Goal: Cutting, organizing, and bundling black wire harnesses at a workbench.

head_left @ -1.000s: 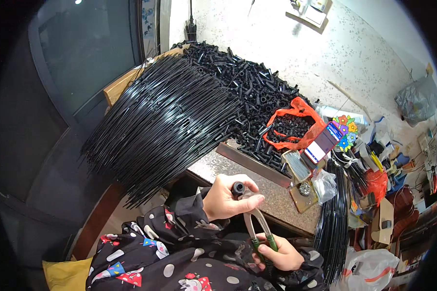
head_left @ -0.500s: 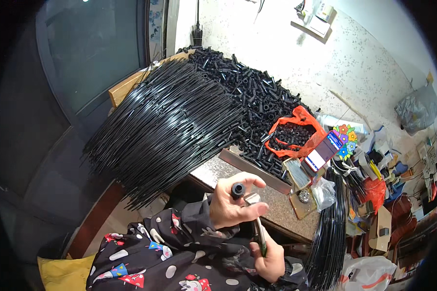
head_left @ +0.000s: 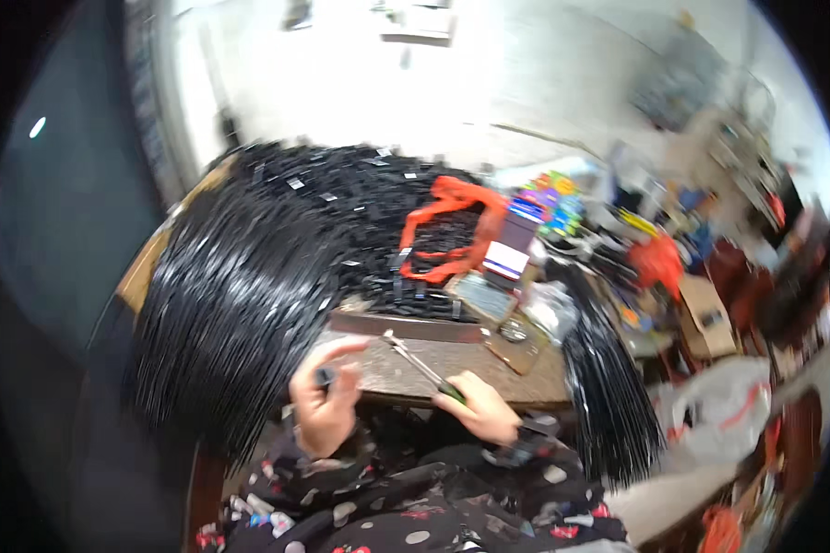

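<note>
A short black tubular fitting sits in my left hand, whose fingers curl round it; motion blurs the hand. My right hand grips the dark green handle of a hand tool. Its slim metal shaft points up and left over the table, apart from my left hand, and a small pale piece shows at its tip. I cannot tell the tool's exact kind. Past my hands, a dark metal bar lies along the near side of a big heap of black plastic fittings.
Long thin black rods cover the table's left side; another bundle hangs off its right. A red plastic bag holds small black parts. Beside it are a phone, a shallow tray and a clear bag.
My hands have moved apart; the tool's tip has left my left hand and now points over the table. The whole view has swung, so the table appears further left. The picture is blurrier.
</note>
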Demonstrator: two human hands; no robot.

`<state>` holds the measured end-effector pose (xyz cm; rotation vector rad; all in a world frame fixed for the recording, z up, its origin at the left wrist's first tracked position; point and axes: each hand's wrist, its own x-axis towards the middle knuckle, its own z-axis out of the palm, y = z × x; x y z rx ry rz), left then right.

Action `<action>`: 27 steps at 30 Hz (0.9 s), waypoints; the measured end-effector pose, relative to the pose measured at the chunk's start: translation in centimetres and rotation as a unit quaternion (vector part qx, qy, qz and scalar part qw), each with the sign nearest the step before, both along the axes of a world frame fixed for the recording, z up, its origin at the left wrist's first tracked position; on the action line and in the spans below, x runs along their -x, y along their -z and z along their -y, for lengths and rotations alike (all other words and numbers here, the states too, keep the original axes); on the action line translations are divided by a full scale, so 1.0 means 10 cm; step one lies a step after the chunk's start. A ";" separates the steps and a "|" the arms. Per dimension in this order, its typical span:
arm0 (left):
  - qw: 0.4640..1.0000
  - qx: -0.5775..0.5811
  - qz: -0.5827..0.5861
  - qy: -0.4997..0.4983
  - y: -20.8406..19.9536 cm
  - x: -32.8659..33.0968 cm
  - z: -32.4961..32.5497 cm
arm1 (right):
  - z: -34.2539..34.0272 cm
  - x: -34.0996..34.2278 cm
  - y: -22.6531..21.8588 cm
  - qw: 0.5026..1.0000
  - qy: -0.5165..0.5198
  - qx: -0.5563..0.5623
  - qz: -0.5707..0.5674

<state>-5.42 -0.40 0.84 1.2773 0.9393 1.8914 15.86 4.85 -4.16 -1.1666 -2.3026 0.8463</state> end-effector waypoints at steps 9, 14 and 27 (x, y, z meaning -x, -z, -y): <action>0.991 -0.078 0.012 0.106 -0.03 0.04 0.08 | -0.18 -0.05 0.78 0.943 0.157 -0.203 0.212; 0.980 -0.138 0.058 0.131 -0.37 0.29 0.11 | -0.11 -0.10 0.78 0.955 0.097 -0.185 0.210; 0.998 0.010 0.013 0.054 -0.19 0.13 -0.57 | 0.12 -1.48 -1.00 0.888 0.384 -0.231 -0.100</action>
